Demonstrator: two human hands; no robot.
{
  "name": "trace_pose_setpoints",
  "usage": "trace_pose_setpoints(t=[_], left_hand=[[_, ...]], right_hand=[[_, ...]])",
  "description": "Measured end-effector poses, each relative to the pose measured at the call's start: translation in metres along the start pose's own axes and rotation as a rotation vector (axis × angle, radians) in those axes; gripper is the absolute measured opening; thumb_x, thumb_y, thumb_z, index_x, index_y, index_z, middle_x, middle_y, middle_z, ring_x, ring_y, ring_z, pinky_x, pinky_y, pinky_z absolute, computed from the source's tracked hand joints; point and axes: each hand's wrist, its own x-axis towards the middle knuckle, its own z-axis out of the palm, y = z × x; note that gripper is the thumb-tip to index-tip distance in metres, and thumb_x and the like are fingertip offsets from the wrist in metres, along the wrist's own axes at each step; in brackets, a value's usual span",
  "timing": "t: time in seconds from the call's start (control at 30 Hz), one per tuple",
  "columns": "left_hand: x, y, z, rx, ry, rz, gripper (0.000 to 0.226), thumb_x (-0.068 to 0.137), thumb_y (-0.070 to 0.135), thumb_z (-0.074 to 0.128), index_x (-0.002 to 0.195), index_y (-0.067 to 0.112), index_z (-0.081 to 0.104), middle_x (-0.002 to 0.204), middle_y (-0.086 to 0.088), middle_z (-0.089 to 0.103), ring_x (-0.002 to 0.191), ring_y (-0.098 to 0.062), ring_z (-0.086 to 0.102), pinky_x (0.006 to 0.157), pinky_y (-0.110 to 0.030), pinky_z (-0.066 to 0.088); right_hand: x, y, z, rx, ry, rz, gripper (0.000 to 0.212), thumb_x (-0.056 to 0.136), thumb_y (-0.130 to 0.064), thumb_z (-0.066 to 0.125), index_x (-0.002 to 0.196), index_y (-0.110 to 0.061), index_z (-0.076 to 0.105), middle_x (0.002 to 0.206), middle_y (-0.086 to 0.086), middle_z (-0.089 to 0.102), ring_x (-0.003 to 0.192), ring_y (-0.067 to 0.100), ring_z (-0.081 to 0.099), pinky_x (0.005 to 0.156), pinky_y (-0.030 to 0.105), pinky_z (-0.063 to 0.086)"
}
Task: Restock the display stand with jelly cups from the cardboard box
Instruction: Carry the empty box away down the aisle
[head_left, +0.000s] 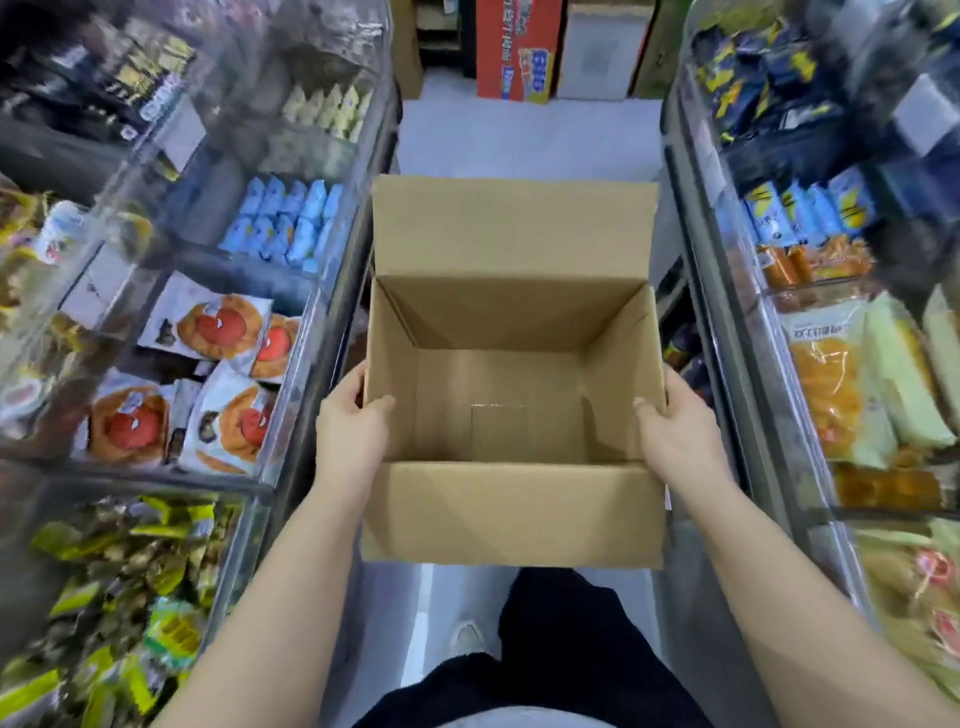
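While both hands, left hand (352, 415) and right hand (675, 421), are gripping the side walls of the open, apparently empty cardboard box (511, 512) in the aisle between display stands, restocking is seemingly ending; disposing comes next.

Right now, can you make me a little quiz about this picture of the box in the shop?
1. True or false: the cardboard box has jelly cups inside it.
2. How many hands hold the box? A) none B) one C) two
3. Fill in: the packets in the bin just left of the far end of the box are light ____.

Key
1. False. The inside shows only bare cardboard.
2. C. The left hand and the right hand each grip a side wall, thumbs inside the rim.
3. Blue. The blue packets stand in rows in the left display stand.
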Motion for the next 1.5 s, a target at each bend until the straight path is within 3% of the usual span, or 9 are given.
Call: trace_pose_setpoints(t=[0.07, 0.2, 0.37, 0.47, 0.63, 0.83, 0.97, 1.13, 1.5], left_hand=[[0.049, 0.013, 0.021, 0.004, -0.019, -0.016, 0.046, 0.068, 0.017, 0.051, 0.082, 0.059, 0.061, 0.083, 0.022, 0.071, 0.089, -0.012, 0.066, 0.082, -0.036, 0.052], [0.155, 0.048, 0.071, -0.011, -0.011, -0.008, 0.044, 0.065, 0.017, 0.052, 0.082, 0.056, 0.063, 0.09, 0.015, 0.071, 0.086, -0.012, 0.066, 0.08, -0.035, 0.052], [0.267, 0.112, 0.123, -0.008, 0.001, -0.013, 0.047, 0.067, 0.016, 0.051, 0.081, 0.06, 0.062, 0.079, 0.024, 0.071, 0.075, -0.002, 0.067, 0.064, -0.025, 0.047], [0.326, 0.146, 0.149, -0.022, 0.03, -0.036, 0.047, 0.066, 0.016, 0.051, 0.079, 0.06, 0.061, 0.077, 0.028, 0.069, 0.073, -0.001, 0.065, 0.065, -0.025, 0.047], [0.438, 0.18, 0.193, -0.039, 0.044, -0.043, 0.05, 0.076, 0.008, 0.052, 0.078, 0.057, 0.063, 0.076, 0.027, 0.07, 0.078, -0.004, 0.064, 0.063, -0.024, 0.046], [0.599, 0.227, 0.251, -0.057, -0.011, -0.023, 0.044, 0.07, 0.009, 0.049, 0.083, 0.048, 0.066, 0.079, 0.016, 0.072, 0.077, -0.014, 0.065, 0.069, -0.03, 0.05], [0.708, 0.278, 0.281, -0.004, -0.056, -0.043, 0.04, 0.065, 0.015, 0.049, 0.087, 0.043, 0.066, 0.089, 0.003, 0.073, 0.085, -0.025, 0.067, 0.084, -0.05, 0.051], [0.817, 0.337, 0.348, 0.024, -0.133, -0.034, 0.037, 0.063, 0.015, 0.048, 0.087, 0.036, 0.066, 0.079, 0.009, 0.072, 0.069, -0.013, 0.064, 0.071, -0.039, 0.052], [1.05, 0.417, 0.514, 0.087, -0.09, -0.076, 0.035, 0.062, 0.021, 0.051, 0.076, 0.051, 0.063, 0.077, 0.021, 0.068, 0.08, -0.013, 0.065, 0.071, -0.034, 0.05]], right_hand=[[0.048, -0.016, 0.004, -0.011, 0.017, 0.022, 0.046, 0.095, -0.023, 0.041, 0.14, -0.032, 0.036, 0.125, 0.003, 0.06, 0.091, 0.02, 0.06, 0.063, 0.028, 0.046], [0.157, -0.053, 0.01, 0.004, 0.033, 0.056, 0.047, 0.094, -0.021, 0.041, 0.14, -0.028, 0.037, 0.124, 0.008, 0.061, 0.102, 0.029, 0.059, 0.085, 0.04, 0.05], [0.289, -0.113, -0.011, -0.024, 0.017, 0.009, 0.045, 0.094, -0.019, 0.041, 0.138, -0.026, 0.04, 0.113, 0.009, 0.064, 0.092, 0.028, 0.058, 0.074, 0.034, 0.047], [0.36, -0.154, -0.022, -0.027, 0.016, -0.013, 0.044, 0.092, -0.016, 0.042, 0.135, -0.025, 0.044, 0.112, 0.011, 0.065, 0.099, 0.032, 0.058, 0.085, 0.039, 0.048], [0.479, -0.198, -0.013, -0.06, 0.013, -0.005, 0.042, 0.092, -0.019, 0.043, 0.134, -0.025, 0.045, 0.106, 0.009, 0.066, 0.091, 0.029, 0.057, 0.074, 0.035, 0.044], [0.637, -0.266, 0.002, -0.007, 0.013, -0.006, 0.04, 0.088, -0.013, 0.041, 0.12, -0.034, 0.052, 0.092, 0.0, 0.066, 0.088, 0.027, 0.061, 0.078, 0.039, 0.05], [0.735, -0.317, -0.002, -0.03, -0.011, 0.043, 0.04, 0.091, -0.016, 0.041, 0.128, -0.031, 0.048, 0.099, 0.003, 0.067, 0.088, 0.027, 0.062, 0.082, 0.044, 0.052], [0.847, -0.354, -0.021, -0.022, 0.07, 0.099, 0.039, 0.093, -0.018, 0.042, 0.131, -0.026, 0.047, 0.096, 0.007, 0.066, 0.084, 0.029, 0.061, 0.077, 0.041, 0.051], [1.138, -0.404, -0.043, -0.025, 0.018, 0.128, 0.032, 0.093, -0.018, 0.04, 0.123, -0.027, 0.036, 0.098, -0.006, 0.059, 0.079, 0.025, 0.061, 0.07, 0.039, 0.048]])
